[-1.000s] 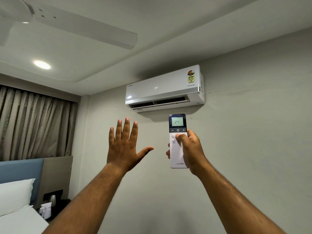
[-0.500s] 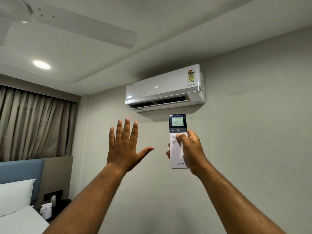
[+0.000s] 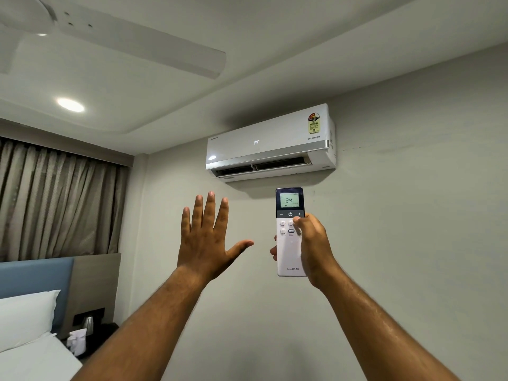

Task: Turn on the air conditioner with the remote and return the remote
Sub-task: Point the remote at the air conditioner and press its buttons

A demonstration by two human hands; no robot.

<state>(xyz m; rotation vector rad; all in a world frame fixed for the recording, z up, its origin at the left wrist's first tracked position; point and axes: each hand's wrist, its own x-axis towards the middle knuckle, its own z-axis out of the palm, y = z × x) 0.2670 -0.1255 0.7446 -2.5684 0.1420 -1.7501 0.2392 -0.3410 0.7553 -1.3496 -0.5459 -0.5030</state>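
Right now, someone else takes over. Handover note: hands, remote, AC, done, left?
Right hand: gripping the remote upright, aimed toward the air conditioner, thumb on the buttons below the power key.
Left hand: empty, open, fingers spread, raised below the unit.
Remote: screen lit, reads 24.
Air conditioner: on the wall above the remote, front display reads 24, bottom flap open. It looks switched on.
Done: the turning on, by those signs.
Left: put the remote back. Its place is not in view, so find that first.
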